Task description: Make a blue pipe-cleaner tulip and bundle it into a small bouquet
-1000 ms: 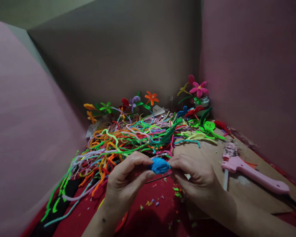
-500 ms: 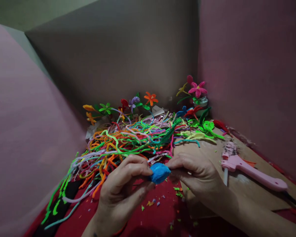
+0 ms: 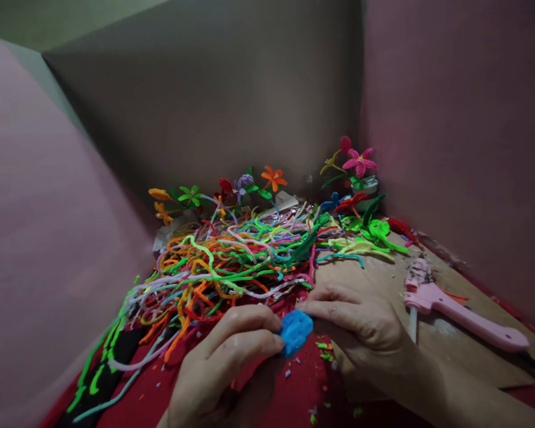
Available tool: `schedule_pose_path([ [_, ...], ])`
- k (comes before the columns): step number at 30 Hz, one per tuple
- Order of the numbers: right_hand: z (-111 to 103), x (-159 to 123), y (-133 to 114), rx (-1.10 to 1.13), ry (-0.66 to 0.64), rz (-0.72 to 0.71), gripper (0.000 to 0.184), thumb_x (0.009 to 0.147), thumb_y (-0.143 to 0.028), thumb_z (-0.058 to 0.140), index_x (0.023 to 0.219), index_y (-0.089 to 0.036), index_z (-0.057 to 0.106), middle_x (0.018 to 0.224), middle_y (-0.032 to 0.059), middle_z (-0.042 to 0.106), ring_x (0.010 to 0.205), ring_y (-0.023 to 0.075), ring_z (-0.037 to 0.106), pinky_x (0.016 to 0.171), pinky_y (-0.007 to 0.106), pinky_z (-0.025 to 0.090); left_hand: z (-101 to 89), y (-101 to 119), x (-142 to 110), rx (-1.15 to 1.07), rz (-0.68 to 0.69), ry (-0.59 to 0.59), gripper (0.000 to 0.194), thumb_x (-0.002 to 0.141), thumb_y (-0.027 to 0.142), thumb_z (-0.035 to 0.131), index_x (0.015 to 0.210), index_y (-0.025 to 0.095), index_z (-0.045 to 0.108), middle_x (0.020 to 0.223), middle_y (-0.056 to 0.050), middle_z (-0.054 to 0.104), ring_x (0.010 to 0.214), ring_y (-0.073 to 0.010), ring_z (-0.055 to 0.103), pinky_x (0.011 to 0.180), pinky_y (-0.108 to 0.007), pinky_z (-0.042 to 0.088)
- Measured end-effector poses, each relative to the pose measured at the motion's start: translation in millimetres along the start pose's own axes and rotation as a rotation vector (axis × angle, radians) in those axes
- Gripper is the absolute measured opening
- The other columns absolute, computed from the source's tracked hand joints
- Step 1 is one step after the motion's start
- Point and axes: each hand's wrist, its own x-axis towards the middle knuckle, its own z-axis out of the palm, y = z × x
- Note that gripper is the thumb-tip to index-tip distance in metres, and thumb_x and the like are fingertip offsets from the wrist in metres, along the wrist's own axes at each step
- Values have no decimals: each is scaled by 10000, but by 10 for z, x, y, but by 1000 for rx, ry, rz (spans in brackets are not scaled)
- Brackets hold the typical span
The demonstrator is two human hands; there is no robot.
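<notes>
Both my hands pinch a small blue fuzzy coil (image 3: 296,331) of pipe cleaner low over the red cloth (image 3: 289,398). My left hand (image 3: 223,368) grips it from the left with thumb and forefinger closed. My right hand (image 3: 361,333) holds its right side, fingers curled against it. Just behind my hands lies a big tangled heap of coloured pipe cleaners (image 3: 232,255).
A pink glue gun (image 3: 455,312) lies on a brown board (image 3: 383,273) at the right. Finished pipe-cleaner flowers (image 3: 271,177) stand along the back wall, and a pink flower in a small pot (image 3: 360,166) fills the corner. Pink and grey panels enclose the space. Small cuttings litter the cloth.
Both hands have dropped lower and nearer to me with the blue coil. The coil has turned, its flat face now showing.
</notes>
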Motion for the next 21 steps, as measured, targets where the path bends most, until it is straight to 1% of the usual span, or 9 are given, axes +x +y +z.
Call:
schedule_pose_path([
  [5,-7,-13,4,-78,-21,10,388,838,-47,496,1133,-273,608,883,38,610,781,120,586,678,230,485,6,-18,0,-53,-46,14,345,720,-8,580,940,253,628,894,-53,626,854,-181,604,691,-244,517],
  [7,1,-10,8,-76,-21,48,345,834,-53,501,1079,-248,645,854,38,615,760,118,584,660,223,475,10,-68,10,-85,-64,-3,345,718,-13,578,939,247,631,899,-55,626,866,-185,600,692,-246,514],
  [10,15,22,-11,-70,8,146,316,803,-32,518,970,-231,698,751,12,601,681,100,562,597,197,449,14,-160,35,-163,-117,-13,300,713,3,598,901,232,647,896,-61,622,889,-198,589,708,-263,509],
  [12,15,63,-38,-79,10,218,338,771,0,526,917,-238,718,692,-9,584,625,86,534,551,177,427,19,-208,58,-221,-197,1,257,714,22,615,875,219,653,900,-63,610,886,-201,582,704,-270,509],
  [15,-1,132,-69,-62,-49,317,343,759,0,537,874,-256,734,630,-28,573,545,69,496,489,158,397,29,-248,101,-323,-342,24,146,729,82,629,827,187,651,884,-64,585,826,-188,575,647,-261,509],
  [18,-30,179,-75,36,-120,418,276,772,-61,571,862,-261,739,593,-36,586,459,53,462,420,150,364,31,-267,143,-438,-477,13,68,728,134,645,791,159,640,840,-48,565,714,-157,570,581,-251,506],
  [21,-68,203,-79,135,-204,498,269,771,-74,573,888,-254,733,624,-34,638,438,47,488,422,148,383,18,-298,165,-517,-560,12,60,714,148,661,769,152,637,816,-29,561,660,-133,572,562,-241,509],
])
